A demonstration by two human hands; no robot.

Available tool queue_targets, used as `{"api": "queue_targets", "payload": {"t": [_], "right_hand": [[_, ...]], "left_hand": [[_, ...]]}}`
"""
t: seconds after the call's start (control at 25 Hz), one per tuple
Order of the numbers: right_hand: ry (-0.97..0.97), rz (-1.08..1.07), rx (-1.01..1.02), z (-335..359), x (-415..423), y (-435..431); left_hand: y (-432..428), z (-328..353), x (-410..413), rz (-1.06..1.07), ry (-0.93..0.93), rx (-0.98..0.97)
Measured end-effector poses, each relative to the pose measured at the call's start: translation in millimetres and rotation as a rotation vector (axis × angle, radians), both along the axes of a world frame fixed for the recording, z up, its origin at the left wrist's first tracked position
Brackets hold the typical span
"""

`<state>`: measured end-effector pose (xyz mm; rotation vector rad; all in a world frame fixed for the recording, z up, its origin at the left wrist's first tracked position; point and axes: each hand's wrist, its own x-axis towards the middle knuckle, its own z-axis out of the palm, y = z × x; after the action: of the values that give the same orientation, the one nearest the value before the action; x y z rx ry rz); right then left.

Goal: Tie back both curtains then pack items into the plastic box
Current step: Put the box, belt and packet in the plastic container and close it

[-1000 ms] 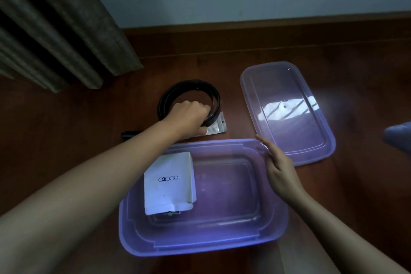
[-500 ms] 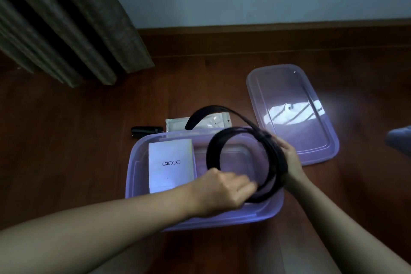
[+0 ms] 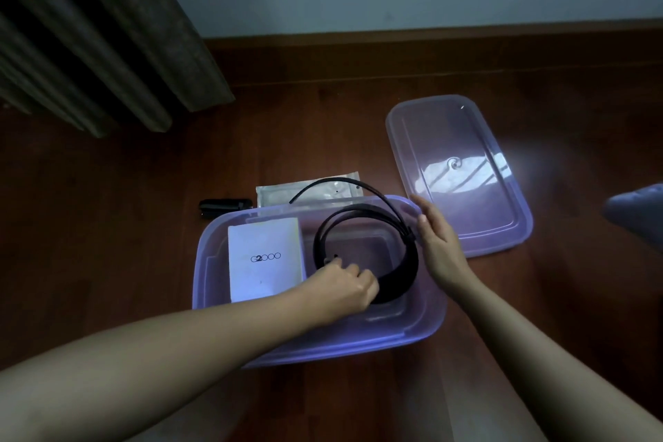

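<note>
A translucent purple plastic box [image 3: 222, 301] stands open on the wooden floor. Inside it on the left lies a white G2000 pouch [image 3: 263, 264]. A coiled black belt [image 3: 401, 273] sits in the box's right half, its loose end arching up over the far rim. My left hand [image 3: 344, 285] grips the belt's near side inside the box. My right hand [image 3: 436, 244] is flat with straight fingers against the belt's right edge at the box rim.
The box's purple lid [image 3: 455, 172] lies on the floor to the right. Behind the box are a silvery plastic packet [image 3: 312, 192] and a small black object [image 3: 224, 206]. A dark curtain [image 3: 100, 29] hangs at the upper left; a skirting board runs along the wall.
My left hand picked the belt up off the floor behind the box and lowered it into the right half. My right hand left the rim and came against the belt's side.
</note>
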<state>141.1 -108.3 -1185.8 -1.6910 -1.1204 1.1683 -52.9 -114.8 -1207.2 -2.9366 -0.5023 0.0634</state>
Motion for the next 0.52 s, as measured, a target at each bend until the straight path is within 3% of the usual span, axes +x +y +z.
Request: {"api": "queue_targets", "payload": {"t": [0.12,0.2,0.28,0.32,0.4,0.44,0.52], "right_hand": [[-0.141,0.065,0.069,9.0,-4.4,-1.6],[-0.187,0.077,0.080,9.7,-4.1,-1.8],[-0.170,0.078,0.073,9.1,-3.6,-0.7],[-0.168,0.079,0.066,8.6,-3.9,-0.8],[-0.166,0.081,0.062,8.3,-3.9,-1.3],[-0.160,0.079,0.063,7.7,-3.5,-1.4],[-0.142,0.068,0.054,5.7,-2.9,-0.7]], "left_hand": [[4.2,9.9,-3.3,-0.027,-0.059,-0.100],[16.6,31.6,-5.0,0.034,-0.310,-0.103],[41.6,55.3,-2.0,0.278,-0.538,-0.047],[55.9,64.2,-3.6,0.481,-0.538,-0.051],[78.9,75.2,-12.2,0.757,-0.319,-0.248],[83.7,76.5,-16.3,0.747,-0.223,-0.304],[84.2,79.6,-19.9,0.593,-0.243,-0.210]]}}
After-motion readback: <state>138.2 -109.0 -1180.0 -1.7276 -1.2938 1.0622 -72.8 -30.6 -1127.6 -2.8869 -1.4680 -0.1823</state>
